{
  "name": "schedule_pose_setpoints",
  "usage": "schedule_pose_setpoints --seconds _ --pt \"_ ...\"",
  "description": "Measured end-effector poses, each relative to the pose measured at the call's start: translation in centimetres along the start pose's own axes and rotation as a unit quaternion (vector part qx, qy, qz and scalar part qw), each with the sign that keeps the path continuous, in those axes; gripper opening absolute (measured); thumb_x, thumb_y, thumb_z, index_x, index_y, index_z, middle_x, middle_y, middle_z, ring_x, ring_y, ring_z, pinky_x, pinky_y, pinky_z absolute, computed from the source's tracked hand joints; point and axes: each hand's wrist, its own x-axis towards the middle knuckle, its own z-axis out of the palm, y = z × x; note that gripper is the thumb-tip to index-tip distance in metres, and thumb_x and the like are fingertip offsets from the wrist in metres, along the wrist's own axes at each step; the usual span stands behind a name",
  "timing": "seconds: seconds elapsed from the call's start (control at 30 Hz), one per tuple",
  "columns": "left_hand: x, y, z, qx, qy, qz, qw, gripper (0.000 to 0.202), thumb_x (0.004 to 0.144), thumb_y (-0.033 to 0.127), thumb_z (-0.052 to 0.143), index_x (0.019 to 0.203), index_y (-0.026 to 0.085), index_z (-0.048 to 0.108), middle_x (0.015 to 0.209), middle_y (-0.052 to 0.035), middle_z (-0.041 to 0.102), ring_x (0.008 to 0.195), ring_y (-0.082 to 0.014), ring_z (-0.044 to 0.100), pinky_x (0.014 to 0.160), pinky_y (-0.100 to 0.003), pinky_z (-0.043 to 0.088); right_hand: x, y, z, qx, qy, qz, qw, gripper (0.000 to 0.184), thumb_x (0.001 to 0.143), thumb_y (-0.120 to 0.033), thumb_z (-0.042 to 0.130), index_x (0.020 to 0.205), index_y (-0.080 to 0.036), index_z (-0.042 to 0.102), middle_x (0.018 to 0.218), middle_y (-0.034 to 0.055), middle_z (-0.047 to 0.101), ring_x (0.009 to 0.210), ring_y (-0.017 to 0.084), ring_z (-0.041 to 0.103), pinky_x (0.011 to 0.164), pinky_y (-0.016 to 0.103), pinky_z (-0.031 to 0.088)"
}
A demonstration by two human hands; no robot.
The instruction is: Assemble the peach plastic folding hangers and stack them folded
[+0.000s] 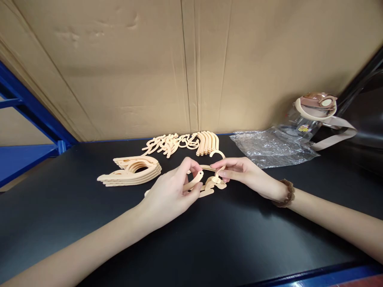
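My left hand (176, 183) pinches a beige plastic hanger arm (191, 182), whose end with a small hole points up to the right. In my right hand (242, 173), thumb and fingers close on a beige hanger hook (219, 154), its curve upward and its round base low. Just below and behind the hands, more beige hanger pieces (206, 193) lie on the black table, partly covered by my fingers. The held arm and hook are close together; I cannot tell whether they touch.
To the left lies a stack of folded beige hangers (134, 175). Toward the back are a heap of loose hooks (170, 143) and a row of hanger arms (207, 142). Clear plastic bags (263, 149) and a strapped water bottle (311, 115) occupy the right. Cardboard (134, 71) stands behind.
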Motion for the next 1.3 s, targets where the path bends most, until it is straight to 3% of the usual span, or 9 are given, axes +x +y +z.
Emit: schedule_pose_setpoints --seconds 0.13,0.23,0.4,0.53,0.7,0.93,1.13,1.3 --pt "-0.3 -0.6 0.6 0.094 0.03 0.093 0.991 0.013 0.087 0.022 0.051 0.099 0.022 0.048 0.085 0.0035 0.064 0.051 -0.0073 0.054 0.048 -0.019 0.039 0.0 0.0 0.0 -0.006 0.001 -0.019 1.0 0.025 0.081 -0.037 0.066 0.1 -0.02 0.066 0.085 0.0006 0.064 0.072 0.011 0.058 0.074 0.03 0.05" --pt "-0.4 -0.8 0.9 0.133 0.049 0.166 0.976 0.012 0.091 0.022 0.049 0.103 0.022 0.053 0.091 0.0006 0.068 0.067 -0.0106 0.064 0.056 -0.02 0.045 -0.1 -0.2 0.0 -0.007 0.005 -0.035 0.999 0.023 0.081 -0.037 0.067 0.096 -0.02 0.066 0.082 0.0002 0.061 0.07 0.011 0.056 0.071 0.029 0.05" --pt "-0.2 -0.9 1.1 0.171 0.07 0.271 0.945 0.019 0.094 0.017 0.048 0.112 0.019 0.054 0.088 -0.001 0.069 0.078 -0.0131 0.066 0.068 -0.022 0.05 -0.2 -0.3 0.0 0.004 -0.006 -0.048 0.999 0.02 0.083 -0.036 0.065 0.094 -0.02 0.063 0.082 0.0005 0.061 0.07 0.011 0.054 0.071 0.029 0.049" --pt "-0.1 -1.4 1.3 0.148 0.067 0.268 0.95 0.02 0.094 0.018 0.05 0.114 0.018 0.053 0.091 -0.0023 0.069 0.079 -0.0137 0.065 0.069 -0.024 0.051 -0.3 -0.5 0.1 0.02 -0.025 -0.041 0.999 0.017 0.084 -0.033 0.064 0.094 -0.02 0.062 0.08 -0.0006 0.059 0.07 0.011 0.054 0.072 0.028 0.047" --pt "-0.2 -1.8 1.5 0.098 0.049 0.262 0.959 0.01 0.093 0.018 0.051 0.102 0.017 0.056 0.093 -0.0033 0.07 0.078 -0.0128 0.065 0.07 -0.024 0.05 -0.3 -0.8 0.2 0.037 -0.064 -0.025 0.997 0.012 0.087 -0.029 0.061 0.093 -0.019 0.06 0.078 -0.0017 0.058 0.07 0.01 0.053 0.072 0.027 0.046" --pt "0.0 -1.8 1.3 0.146 0.072 0.282 0.946 0.008 0.094 0.02 0.051 0.096 0.016 0.058 0.082 -0.0017 0.069 0.071 -0.0131 0.062 0.064 -0.025 0.046 -0.5 -0.9 0.4 0.035 -0.115 -0.01 0.993 0.012 0.086 -0.027 0.063 0.092 -0.018 0.06 0.083 0.0011 0.063 0.076 0.011 0.057 0.072 0.027 0.046" --pt "0.1 -2.1 1.3 0.158 0.072 0.263 0.949 0.016 0.095 0.033 0.049 0.091 0.018 0.052 0.072 0.0018 0.063 0.058 -0.0106 0.058 0.051 -0.021 0.041 -0.5 -0.9 0.3 0.051 -0.095 -0.019 0.994 0.009 0.086 -0.024 0.063 0.089 -0.017 0.059 0.081 0.0 0.06 0.074 0.01 0.055 0.074 0.026 0.047" --pt "0.3 -2.2 1.3 0.158 0.059 0.286 0.943 0.018 0.097 0.034 0.045 0.09 0.018 0.049 0.071 0.0021 0.06 0.053 -0.0094 0.056 0.046 -0.019 0.04 -0.5 -0.7 0.2 0.063 -0.086 -0.023 0.994 0.007 0.089 -0.024 0.06 0.09 -0.017 0.058 0.079 -0.0007 0.057 0.071 0.009 0.051 0.072 0.025 0.045"
